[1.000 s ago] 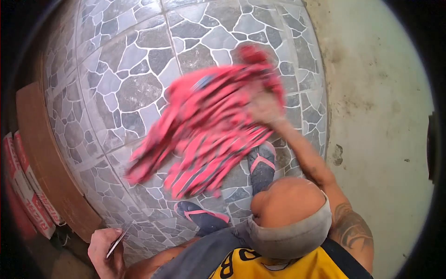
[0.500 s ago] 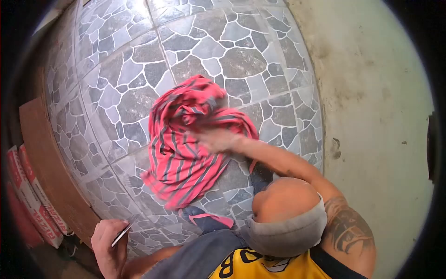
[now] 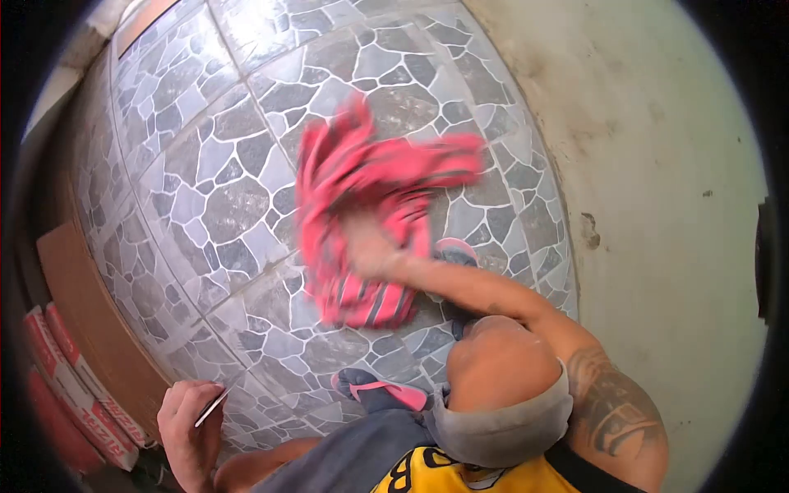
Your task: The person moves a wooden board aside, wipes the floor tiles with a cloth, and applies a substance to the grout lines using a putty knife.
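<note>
A red cloth with grey stripes (image 3: 394,168) lies bunched on the patterned floor, blurred by motion. My right hand (image 3: 370,245) is down on its lower middle part, with the fingers too smeared to show whether they grip it. At the lower left, my left hand (image 3: 191,423) is closed on a thin flat object (image 3: 211,407) with a pale edge, raised apart from the cloth. What this object is cannot be made out.
Grey stone-pattern tiles (image 3: 238,205) cover the floor. A pale, stained wall (image 3: 657,205) stands at the right. A brown board (image 3: 94,304) and red-and-white printed packs (image 3: 82,394) line the left. My foot in a pink-strapped sandal (image 3: 386,389) is below the cloth.
The cloth has shifted up and right and changed its folds, its lower edge now farther from my foot. My right hand has moved slightly, while my left hand keeps its hold on the thin object.
</note>
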Demonstrator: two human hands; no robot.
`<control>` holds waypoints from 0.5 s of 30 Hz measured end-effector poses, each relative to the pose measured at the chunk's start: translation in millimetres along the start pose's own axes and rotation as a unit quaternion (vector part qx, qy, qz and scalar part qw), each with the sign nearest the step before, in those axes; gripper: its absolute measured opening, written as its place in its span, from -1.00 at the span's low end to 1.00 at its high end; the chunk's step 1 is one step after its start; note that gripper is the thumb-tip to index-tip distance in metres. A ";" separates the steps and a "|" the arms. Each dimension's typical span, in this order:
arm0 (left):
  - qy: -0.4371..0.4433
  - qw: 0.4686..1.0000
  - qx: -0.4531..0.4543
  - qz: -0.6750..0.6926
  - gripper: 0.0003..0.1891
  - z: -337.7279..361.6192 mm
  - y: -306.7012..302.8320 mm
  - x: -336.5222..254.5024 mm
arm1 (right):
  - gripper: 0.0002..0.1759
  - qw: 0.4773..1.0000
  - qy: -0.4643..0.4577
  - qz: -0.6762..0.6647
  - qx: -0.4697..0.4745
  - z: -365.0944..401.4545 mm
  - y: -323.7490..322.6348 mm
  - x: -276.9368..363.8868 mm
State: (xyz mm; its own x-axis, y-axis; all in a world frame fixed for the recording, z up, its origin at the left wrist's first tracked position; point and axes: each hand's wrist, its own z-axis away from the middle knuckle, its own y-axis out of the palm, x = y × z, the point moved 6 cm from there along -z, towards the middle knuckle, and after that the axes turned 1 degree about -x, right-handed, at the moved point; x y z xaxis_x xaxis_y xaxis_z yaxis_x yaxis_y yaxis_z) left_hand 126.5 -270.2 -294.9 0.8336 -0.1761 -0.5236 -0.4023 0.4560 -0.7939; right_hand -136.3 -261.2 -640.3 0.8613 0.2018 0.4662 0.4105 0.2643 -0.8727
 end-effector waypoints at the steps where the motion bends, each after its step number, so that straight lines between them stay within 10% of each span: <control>1: 0.011 1.000 0.005 -0.009 -0.80 -4.8 0.1 -5.5 | -0.30 0.988 -0.146 -0.039 0.023 10.1 2.3 40.4; 2: 0.018 1.000 0.006 -0.006 -0.80 -8.1 -0.1 -11.0 | -0.34 0.952 -0.292 -0.075 0.045 19.3 -2.5 67.1; 5: 0.029 0.999 0.021 -0.004 -0.80 -15.2 -0.2 -18.2 | -0.41 0.958 -0.204 -0.047 0.194 -3.6 -8.2 11.7; 8: 0.021 0.999 0.023 -0.014 -0.79 -12.9 0.8 -10.9 | -0.41 0.963 -0.171 0.058 -0.201 9.2 -94.1 -100.0; 12: 0.011 0.999 0.009 -0.034 -0.79 -0.7 -10.1 -4.9 | -0.31 0.941 0.258 0.217 0.003 40.0 -150.2 -268.4; 15: 0.005 0.999 -0.004 -0.036 -0.80 9.8 -17.5 -3.2 | -0.07 0.863 0.468 0.193 -0.015 48.3 -152.5 -308.6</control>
State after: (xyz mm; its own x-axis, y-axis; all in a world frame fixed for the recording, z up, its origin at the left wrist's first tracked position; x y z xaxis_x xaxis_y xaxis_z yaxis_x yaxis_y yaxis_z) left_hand 134.6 -269.1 -276.3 0.8568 -0.2164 -0.4680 -0.3449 0.4342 -0.8322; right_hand -479.2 -318.3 -644.1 0.7947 -0.5832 -0.1682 0.0353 0.3211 -0.9464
